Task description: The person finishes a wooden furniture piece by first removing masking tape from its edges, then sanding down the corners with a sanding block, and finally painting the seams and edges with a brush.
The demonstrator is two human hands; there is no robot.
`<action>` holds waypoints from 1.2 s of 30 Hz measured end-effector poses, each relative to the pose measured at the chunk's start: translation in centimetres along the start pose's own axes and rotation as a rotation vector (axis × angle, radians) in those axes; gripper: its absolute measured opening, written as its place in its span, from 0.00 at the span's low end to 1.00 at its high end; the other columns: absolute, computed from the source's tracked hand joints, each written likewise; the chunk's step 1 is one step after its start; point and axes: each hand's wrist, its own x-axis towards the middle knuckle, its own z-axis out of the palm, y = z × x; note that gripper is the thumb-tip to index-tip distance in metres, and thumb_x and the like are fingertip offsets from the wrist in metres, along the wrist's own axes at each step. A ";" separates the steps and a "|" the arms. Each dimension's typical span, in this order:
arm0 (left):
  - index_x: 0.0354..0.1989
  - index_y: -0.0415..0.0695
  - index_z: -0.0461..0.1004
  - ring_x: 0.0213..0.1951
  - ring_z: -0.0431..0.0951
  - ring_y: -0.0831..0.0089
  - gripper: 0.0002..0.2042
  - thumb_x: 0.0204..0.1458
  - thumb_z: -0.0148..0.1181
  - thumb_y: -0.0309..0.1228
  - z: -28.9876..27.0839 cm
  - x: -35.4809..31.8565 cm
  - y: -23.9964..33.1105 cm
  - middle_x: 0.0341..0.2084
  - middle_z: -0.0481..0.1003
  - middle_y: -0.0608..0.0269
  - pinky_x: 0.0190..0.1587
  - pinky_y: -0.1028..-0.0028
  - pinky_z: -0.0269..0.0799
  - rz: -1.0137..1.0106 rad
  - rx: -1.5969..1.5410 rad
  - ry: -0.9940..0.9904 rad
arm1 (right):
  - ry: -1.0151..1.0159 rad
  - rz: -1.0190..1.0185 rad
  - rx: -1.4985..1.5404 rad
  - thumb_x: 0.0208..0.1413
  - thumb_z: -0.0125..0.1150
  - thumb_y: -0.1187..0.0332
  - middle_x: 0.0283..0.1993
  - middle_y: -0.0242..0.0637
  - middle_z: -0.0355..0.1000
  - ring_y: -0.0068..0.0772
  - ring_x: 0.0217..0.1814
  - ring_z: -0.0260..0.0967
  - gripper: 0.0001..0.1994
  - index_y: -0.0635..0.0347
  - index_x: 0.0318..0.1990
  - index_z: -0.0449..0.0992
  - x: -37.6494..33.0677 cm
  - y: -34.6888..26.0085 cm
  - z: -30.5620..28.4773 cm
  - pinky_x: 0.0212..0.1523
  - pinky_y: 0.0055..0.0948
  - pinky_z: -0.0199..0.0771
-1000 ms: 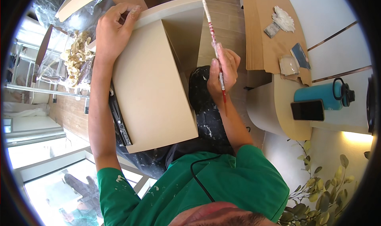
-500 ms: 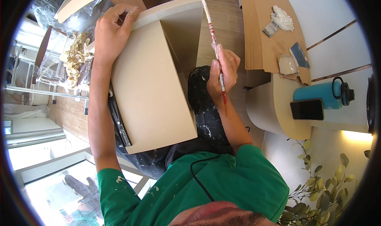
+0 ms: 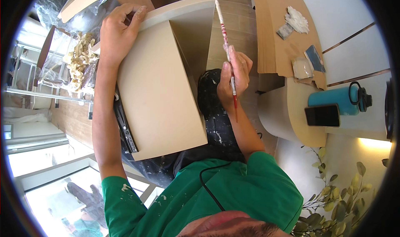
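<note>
A beige drawer [image 3: 162, 91] rests across my lap, its front panel turned away from me. A black metal slide [image 3: 125, 122] runs along its left side. My left hand [image 3: 121, 33] is closed over the top edge of the front panel, at its left part. Between thumb and fingers, my right hand [image 3: 234, 76] pinches a slim paintbrush [image 3: 225, 39] with a red and white, paint-stained handle. The brush's white far end lies at the panel's right corner; whether it touches is hard to tell. Its thin red end points back toward my forearm.
At right, a curved counter [image 3: 291, 108] bears cardboard [image 3: 271, 37], a crumpled white cloth [image 3: 296, 20], a blue bottle [image 3: 331, 99] and a phone [image 3: 323, 115]. Leafy branches [image 3: 337, 203] stand at lower right. Plastic wrapping [image 3: 54, 12] and a clear rack with dried leaves [image 3: 81, 62] are at left.
The brush's far end has shifted slightly to the right along with the panel's corner. My left hand keeps its hold on the drawer.
</note>
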 end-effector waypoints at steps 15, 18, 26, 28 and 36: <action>0.43 0.38 0.83 0.29 0.76 0.77 0.10 0.63 0.62 0.33 -0.3 -0.2 0.3 0.31 0.82 0.61 0.36 0.75 0.73 0.042 0.077 0.020 | -0.174 -0.030 0.096 0.54 0.63 0.82 0.52 0.46 0.81 0.46 0.52 0.74 0.19 0.68 0.55 0.81 0.0 -1.0 1.0 0.59 0.38 0.68; 0.43 0.38 0.82 0.29 0.76 0.75 0.10 0.63 0.63 0.33 -0.5 -0.2 1.0 0.31 0.81 0.59 0.36 0.73 0.73 0.017 0.020 0.004 | -0.216 -0.061 0.106 0.54 0.64 0.82 0.52 0.45 0.81 0.46 0.52 0.75 0.20 0.67 0.55 0.81 0.3 -1.2 1.1 0.59 0.38 0.68; 0.44 0.37 0.81 0.30 0.78 0.65 0.11 0.63 0.63 0.34 -0.4 -0.3 0.0 0.33 0.81 0.55 0.39 0.69 0.75 0.040 0.020 0.021 | -0.320 -0.103 0.117 0.52 0.64 0.83 0.52 0.44 0.81 0.45 0.52 0.75 0.21 0.66 0.56 0.81 1.4 -1.7 1.4 0.59 0.38 0.69; 0.44 0.37 0.81 0.31 0.79 0.63 0.11 0.63 0.63 0.34 -0.5 -0.4 0.0 0.34 0.81 0.54 0.39 0.69 0.75 0.034 0.020 0.023 | -0.346 -0.112 0.125 0.52 0.64 0.83 0.52 0.44 0.81 0.45 0.52 0.75 0.21 0.66 0.55 0.81 1.6 -1.8 1.3 0.58 0.38 0.69; 0.34 0.36 0.82 0.37 0.80 0.50 0.09 0.55 0.65 0.31 -1.9 0.1 2.0 0.30 0.81 0.47 0.42 0.57 0.75 0.020 0.020 0.069 | -0.329 -0.133 0.113 0.52 0.63 0.82 0.50 0.45 0.82 0.46 0.50 0.75 0.20 0.66 0.54 0.82 1.9 -1.7 1.2 0.58 0.38 0.68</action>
